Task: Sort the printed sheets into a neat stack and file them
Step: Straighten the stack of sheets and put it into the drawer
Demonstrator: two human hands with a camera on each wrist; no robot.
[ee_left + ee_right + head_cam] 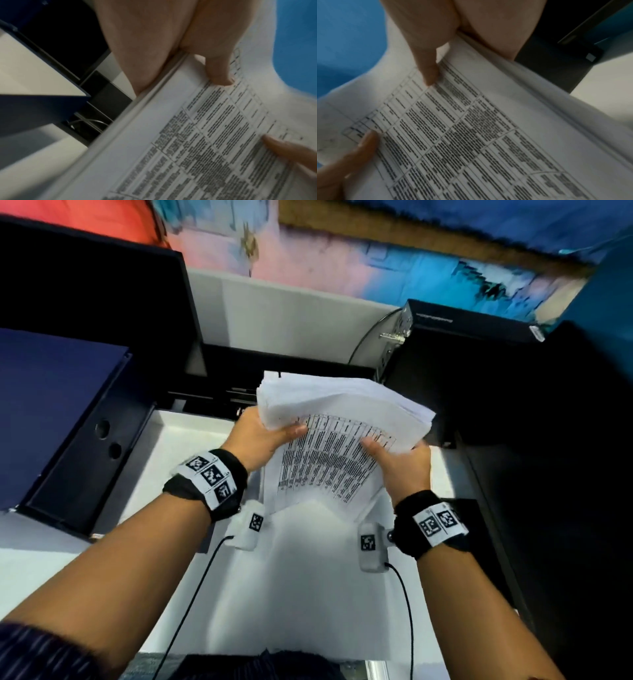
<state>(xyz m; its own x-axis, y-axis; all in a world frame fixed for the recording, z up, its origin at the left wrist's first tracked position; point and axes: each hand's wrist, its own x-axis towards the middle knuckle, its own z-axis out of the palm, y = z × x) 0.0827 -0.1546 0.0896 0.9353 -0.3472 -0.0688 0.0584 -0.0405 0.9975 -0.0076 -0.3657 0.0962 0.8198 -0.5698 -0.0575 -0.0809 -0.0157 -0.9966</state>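
A thick stack of printed sheets [329, 453] with dense tables of text is held up above the white desk, its far end curling over away from me. My left hand [263, 433] grips the stack's left edge, thumb pressed on the top page and fingers hidden beneath. On the right edge my right hand [400, 460] holds the same stack, thumb on top. The left wrist view shows the sheets [197, 142] and my left hand [171, 56] clamped on their edge. Seen from the right wrist, the sheets [471, 135] run under my right hand [447, 44].
A dark blue box file [65, 422] with two round holes lies at the left on the white desk [308, 594]. A black device [462, 344] with a cable stands at the back right, a dark monitor [92, 299] at the back left.
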